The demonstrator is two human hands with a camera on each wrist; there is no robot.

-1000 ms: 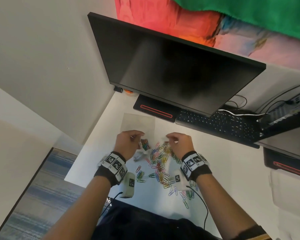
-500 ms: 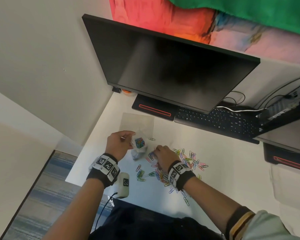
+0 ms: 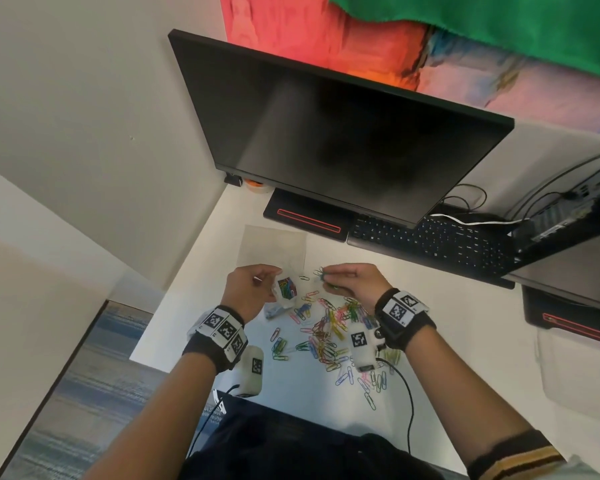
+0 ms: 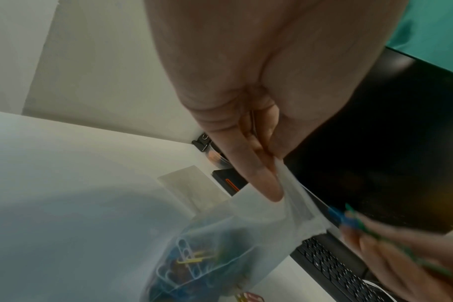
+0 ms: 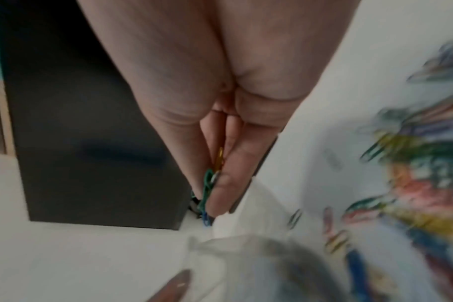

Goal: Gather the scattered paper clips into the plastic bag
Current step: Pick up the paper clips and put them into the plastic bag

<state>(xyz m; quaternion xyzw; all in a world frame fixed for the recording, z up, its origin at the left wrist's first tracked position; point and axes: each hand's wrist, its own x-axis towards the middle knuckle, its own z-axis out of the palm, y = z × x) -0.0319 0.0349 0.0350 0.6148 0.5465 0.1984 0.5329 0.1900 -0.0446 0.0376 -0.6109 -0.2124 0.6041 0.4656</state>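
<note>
Clear plastic bag (image 3: 284, 289), pinched at its rim by the left hand (image 3: 246, 289), hangs beside the right hand (image 3: 352, 282), which pinches several paper clips (image 3: 321, 273): best released directly over its mouth. More scattered clips (image 3: 326, 332) lie on the counter (image 3: 447, 327) between the wrists.

You can see right through the plastic bag (image 4: 220, 243) pinched just under your left hand's (image 3: 248, 292) fingertips (image 4: 261, 183); it is thin, soft, crinkly plastic. The paper clips (image 3: 326, 327) lying below your right hand's (image 3: 352, 284) fingers are thin bent wire with a bright, smooth colour coat. The few clips in your fingers (image 5: 207, 190), squeezed between those fingertips, look shiny too. The desk (image 3: 447, 341) under your fingers is smooth, white and not shiny. The screen (image 3: 326, 133) beyond your fingers is dark and a bit glossy.
</note>
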